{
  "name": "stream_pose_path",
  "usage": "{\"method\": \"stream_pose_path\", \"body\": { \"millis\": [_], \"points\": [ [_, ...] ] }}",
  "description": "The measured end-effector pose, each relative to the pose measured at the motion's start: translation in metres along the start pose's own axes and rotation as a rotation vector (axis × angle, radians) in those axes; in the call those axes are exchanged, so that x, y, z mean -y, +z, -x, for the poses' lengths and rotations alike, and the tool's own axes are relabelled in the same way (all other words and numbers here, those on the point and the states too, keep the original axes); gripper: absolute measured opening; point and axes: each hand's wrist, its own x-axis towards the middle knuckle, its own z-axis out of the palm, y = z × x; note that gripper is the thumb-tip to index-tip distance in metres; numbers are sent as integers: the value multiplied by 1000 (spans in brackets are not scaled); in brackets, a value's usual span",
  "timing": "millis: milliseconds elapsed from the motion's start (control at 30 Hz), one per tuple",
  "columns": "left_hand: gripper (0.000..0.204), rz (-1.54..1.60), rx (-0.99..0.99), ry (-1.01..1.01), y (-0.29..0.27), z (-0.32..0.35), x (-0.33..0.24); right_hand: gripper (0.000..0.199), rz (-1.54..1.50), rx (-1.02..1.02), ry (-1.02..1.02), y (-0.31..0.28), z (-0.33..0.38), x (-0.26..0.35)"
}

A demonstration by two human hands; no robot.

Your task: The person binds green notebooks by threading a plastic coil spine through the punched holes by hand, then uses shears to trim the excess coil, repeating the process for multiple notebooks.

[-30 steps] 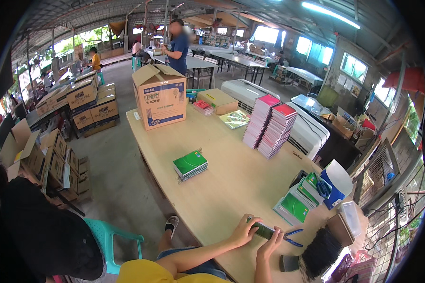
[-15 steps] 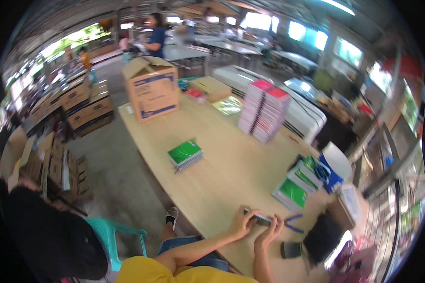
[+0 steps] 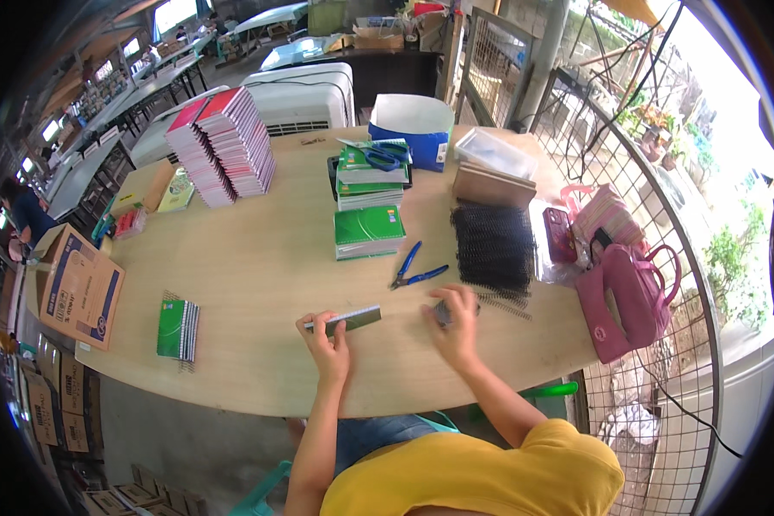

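Notepad (image 3: 365,318) gripped at one end by closed fingers of the left hand (image 3: 328,346) over the worktable (image 3: 258,335), best pinched firmly with edges flush, near a right hand (image 3: 459,325) curled at a dark block (image 3: 443,314), too blurred to tell grip from touch.

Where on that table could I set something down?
Widest: the bare table between the left green stack, red stacks and middle green stack. Smaller: between the right hand and pink bag. Crowded: the far right, where black coils, cardboard and clear box sit close.
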Motion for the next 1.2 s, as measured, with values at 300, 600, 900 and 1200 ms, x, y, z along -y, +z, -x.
{"method": "stream_pose_path", "body": {
  "millis": [300,600,900,1200],
  "points": [
    [20,1,8,120,-17,2,-12,59,117,136,-1,21,15,-43],
    [19,-32,-1,63,-13,18,-12,38,-125,-91,-42,78,-49,-40],
    [25,40,265,97,10,31,-26,32,566,158,69,-32,7,-110],
    [24,-8,190,106,19,12,-18,26,454,248,-120,-43,22,-101]
  ]
}}
